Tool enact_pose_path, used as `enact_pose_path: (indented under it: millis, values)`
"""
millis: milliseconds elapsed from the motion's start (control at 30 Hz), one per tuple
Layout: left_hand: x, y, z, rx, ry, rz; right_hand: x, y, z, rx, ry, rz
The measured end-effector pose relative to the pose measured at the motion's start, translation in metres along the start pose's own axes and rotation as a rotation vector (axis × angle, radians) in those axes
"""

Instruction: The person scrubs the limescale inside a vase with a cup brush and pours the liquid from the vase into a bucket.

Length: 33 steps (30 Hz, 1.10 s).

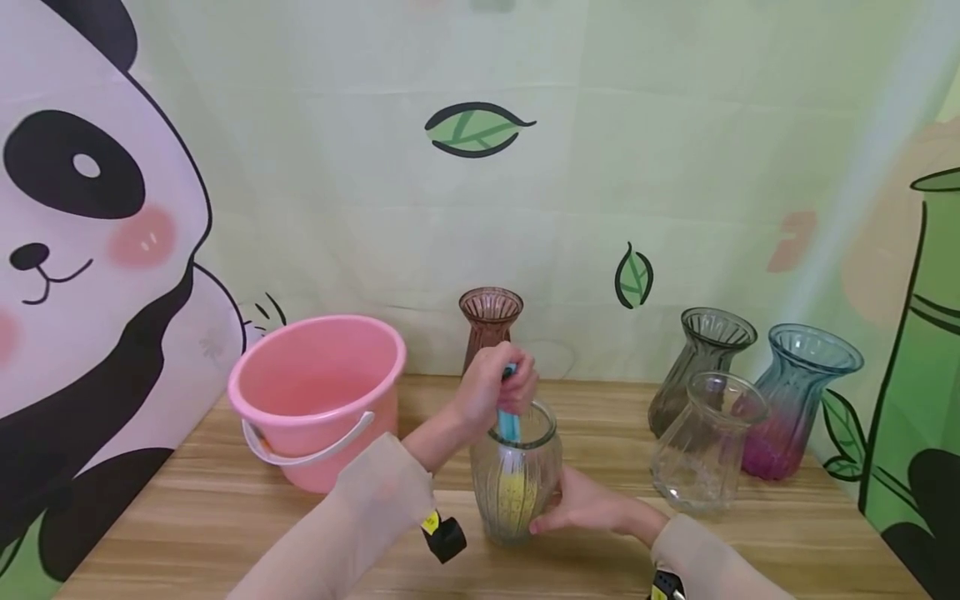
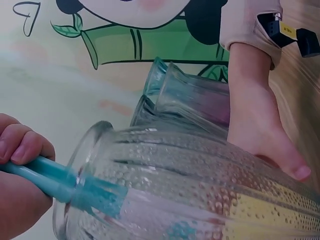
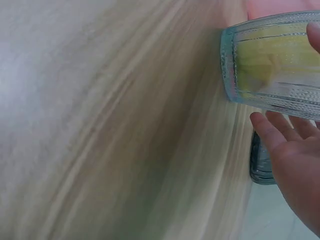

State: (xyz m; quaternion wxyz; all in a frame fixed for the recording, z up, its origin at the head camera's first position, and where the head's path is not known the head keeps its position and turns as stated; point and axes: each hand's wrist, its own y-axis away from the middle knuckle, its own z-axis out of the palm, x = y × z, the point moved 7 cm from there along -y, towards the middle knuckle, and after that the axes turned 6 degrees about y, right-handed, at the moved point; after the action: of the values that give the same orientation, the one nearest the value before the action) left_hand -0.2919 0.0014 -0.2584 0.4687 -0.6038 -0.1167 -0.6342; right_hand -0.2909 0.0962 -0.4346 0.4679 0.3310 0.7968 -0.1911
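The glass vase (image 1: 489, 479), likely fragile and slippery, is gripped sensibly low by the right hand (image 1: 588, 500), the sponge brush (image 1: 509, 423) by the left hand (image 1: 497, 382).

At 6 o'clock in the head view, you have a clear, ribbed glass vase (image 1: 486, 475) near upright, mouth up; your right hand (image 1: 583, 502) grips its lower side at 4 o'clock. Your left hand (image 1: 497, 383) grips the teal handle (image 1: 509, 426) of a brush (image 1: 514, 458) at the vase's 12 o'clock. The brush runs down inside, its yellow sponge head (image 1: 516, 496) low within the glass.
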Motion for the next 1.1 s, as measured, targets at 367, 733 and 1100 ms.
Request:
enact_pose_path:
  millis: [367,733,1100]
  values:
    - [0.032,-0.015,0.03,-0.08,0.035,-0.078,-0.003,-0.001,0.0,-0.011,0.041,-0.033]
    - [0.063,-0.029,0.041,-0.115,0.059,-0.11,-0.009,0.0,0.003,-0.006,0.044,-0.024]
    - [0.024,-0.022,0.022,-0.165,0.124,-0.146,-0.009,0.001,0.001,0.043,0.086,-0.005]
